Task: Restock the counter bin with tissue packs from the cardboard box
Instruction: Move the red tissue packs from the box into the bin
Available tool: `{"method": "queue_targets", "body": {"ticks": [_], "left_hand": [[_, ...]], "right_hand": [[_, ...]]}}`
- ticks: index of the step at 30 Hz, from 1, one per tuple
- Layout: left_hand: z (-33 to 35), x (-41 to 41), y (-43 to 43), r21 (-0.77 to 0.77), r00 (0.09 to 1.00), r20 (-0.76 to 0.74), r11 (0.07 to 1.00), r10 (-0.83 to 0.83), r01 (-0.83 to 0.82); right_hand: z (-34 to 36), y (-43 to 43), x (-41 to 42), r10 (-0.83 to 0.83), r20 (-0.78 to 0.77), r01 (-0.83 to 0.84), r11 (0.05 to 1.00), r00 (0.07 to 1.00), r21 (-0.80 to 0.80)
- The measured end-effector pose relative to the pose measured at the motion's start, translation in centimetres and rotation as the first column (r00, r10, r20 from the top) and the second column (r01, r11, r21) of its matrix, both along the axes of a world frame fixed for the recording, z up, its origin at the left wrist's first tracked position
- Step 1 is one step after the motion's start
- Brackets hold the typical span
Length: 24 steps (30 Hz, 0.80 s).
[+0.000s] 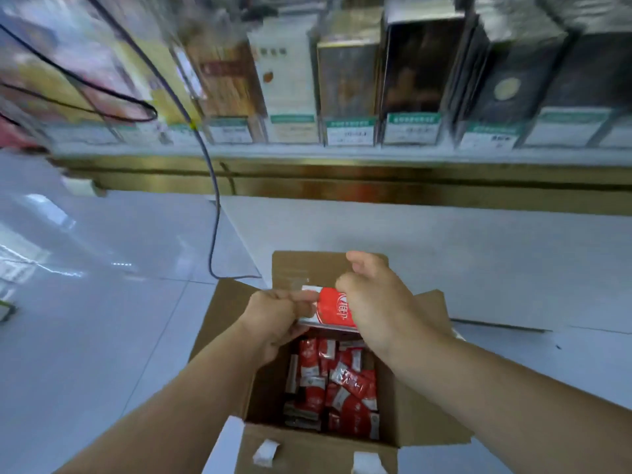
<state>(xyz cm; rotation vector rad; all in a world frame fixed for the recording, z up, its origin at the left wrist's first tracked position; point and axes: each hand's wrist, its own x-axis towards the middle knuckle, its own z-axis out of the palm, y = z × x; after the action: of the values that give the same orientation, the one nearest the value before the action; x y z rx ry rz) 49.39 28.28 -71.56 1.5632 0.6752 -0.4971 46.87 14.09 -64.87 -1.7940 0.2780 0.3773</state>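
An open cardboard box [407, 422] stands on the pale floor right below me, with several red and white tissue packs [342, 388] loose inside. Above the box I hold a stack of red and white tissue packs [333, 307] between both hands. My left hand [277, 316] grips the stack's left end, fingers curled under it. My right hand [372, 302] grips its right end from above, thumb raised. The counter bin is not in view.
A glass display case [342, 155] with boxed goods and price tags runs across the top, above a gold strip. A black cable [213, 234] hangs down to the floor left of the box. White tape scraps [265, 453] cling to the box's near flap.
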Motion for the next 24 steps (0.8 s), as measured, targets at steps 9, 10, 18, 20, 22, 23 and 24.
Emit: {"method": "queue_targets", "body": {"ticks": [9, 10, 18, 20, 22, 23, 24], "left_hand": [[22.0, -2.3, -2.5, -0.053, 0.946, 0.306, 0.99, -0.108, 0.13], [24.6, -2.6, -2.9, -0.06, 0.934, 0.342, 0.989, -0.106, 0.134], [42.6, -3.8, -5.5, -0.113, 0.83, 0.556, 0.984, -0.05, 0.135], [46.0, -3.8, -6.3, -0.116, 0.809, 0.586, 0.983, -0.048, 0.142], [49.1, -3.6, -7.3, -0.124, 0.791, 0.609, 0.979, -0.056, 0.164], [50.3, -3.4, -7.9, -0.126, 0.781, 0.621, 0.975, -0.066, 0.182], [51.6, -3.2, -8.5, -0.132, 0.774, 0.63, 0.971, -0.072, 0.197]], "right_hand": [[19.5, -3.3, -0.4, 0.402, 0.421, -0.167, 0.854, 0.813, -0.493], [21.7, -3.8, -0.6, 0.437, 0.439, -0.168, 0.832, 0.785, -0.529], [36.9, -7.9, -2.8, 0.603, 0.504, -0.012, 0.649, 0.618, -0.761], [39.7, -8.7, -3.0, 0.609, 0.522, 0.025, 0.636, 0.597, -0.771], [42.5, -9.7, -3.2, 0.603, 0.558, 0.091, 0.629, 0.57, -0.772], [43.8, -10.1, -3.3, 0.605, 0.568, 0.119, 0.619, 0.558, -0.777], [44.9, -10.6, -3.3, 0.606, 0.571, 0.138, 0.609, 0.554, -0.781]]}}
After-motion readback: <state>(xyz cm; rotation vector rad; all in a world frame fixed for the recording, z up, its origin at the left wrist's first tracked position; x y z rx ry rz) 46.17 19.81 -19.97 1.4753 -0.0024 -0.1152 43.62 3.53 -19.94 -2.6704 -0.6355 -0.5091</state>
